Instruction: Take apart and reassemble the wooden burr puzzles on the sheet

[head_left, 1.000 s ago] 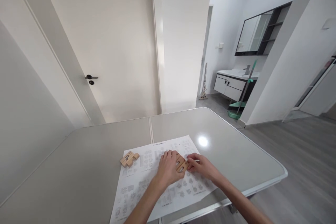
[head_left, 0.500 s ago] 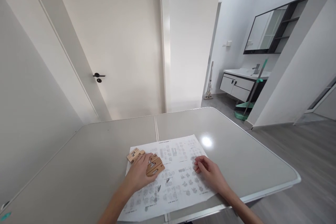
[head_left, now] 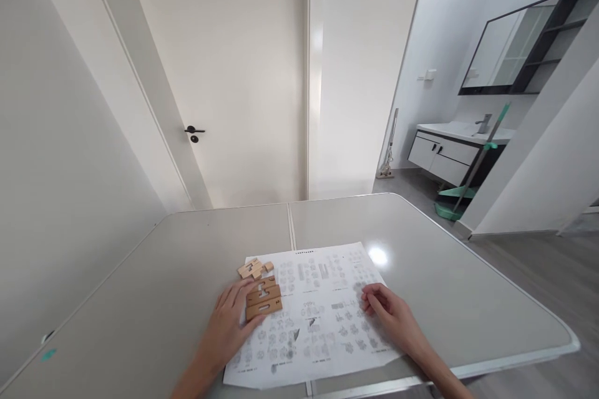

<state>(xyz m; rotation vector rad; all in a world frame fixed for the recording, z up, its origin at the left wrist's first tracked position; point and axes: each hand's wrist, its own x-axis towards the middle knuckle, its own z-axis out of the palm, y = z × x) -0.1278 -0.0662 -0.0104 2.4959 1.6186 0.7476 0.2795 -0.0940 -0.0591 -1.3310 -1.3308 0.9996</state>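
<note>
A printed instruction sheet (head_left: 322, 318) lies on the grey table (head_left: 178, 274). My left hand (head_left: 229, 324) rests at the sheet's left edge, fingers stretched out against flat wooden puzzle pieces (head_left: 263, 300) that lie on the paper. A second small cluster of wooden pieces (head_left: 254, 269) sits just beyond, at the sheet's top left corner. My right hand (head_left: 390, 315) rests on the right part of the sheet with its fingers curled, nothing visible in them.
A white door with a black handle (head_left: 194, 131) stands behind the table. To the right, a washbasin cabinet (head_left: 449, 153) with a mirror, a green broom and dustpan (head_left: 452, 206) on the floor. The table's right edge (head_left: 538, 318) is rounded.
My left hand slid the wooden pieces from the sheet's middle to its left edge, near the other cluster. My right hand let go and stayed on the paper. The camera turned left.
</note>
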